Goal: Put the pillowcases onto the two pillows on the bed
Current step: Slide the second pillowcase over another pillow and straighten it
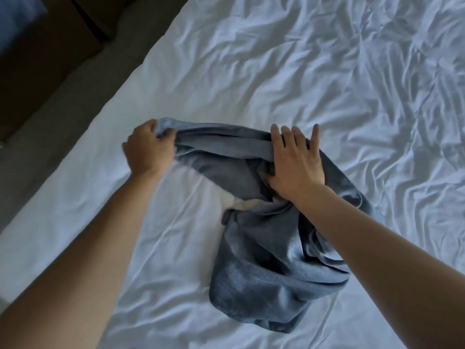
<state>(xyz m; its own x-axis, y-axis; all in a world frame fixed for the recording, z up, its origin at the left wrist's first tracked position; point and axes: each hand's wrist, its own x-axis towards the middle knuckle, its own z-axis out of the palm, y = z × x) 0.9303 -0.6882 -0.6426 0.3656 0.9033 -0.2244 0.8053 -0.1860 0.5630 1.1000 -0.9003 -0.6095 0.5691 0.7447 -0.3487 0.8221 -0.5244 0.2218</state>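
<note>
A grey-blue pillowcase point(264, 268) lies bunched on the white bed sheet point(327, 71), its upper edge lifted and stretched between my hands. My left hand point(148, 147) grips one end of that edge in a fist. At the other end my right hand point(294, 159) holds the edge, fingers straight over the top and thumb tucked under the cloth. A small patch of pale fabric point(241, 204) shows beside the cloth below my right hand; I cannot tell if it is a pillow. No pillow is plainly in view.
The wrinkled white sheet covers the bed to the right and far side. The bed's left edge point(83, 137) runs diagonally, with dark floor point(37, 96) and dark furniture point(83, 18) beyond it at the upper left.
</note>
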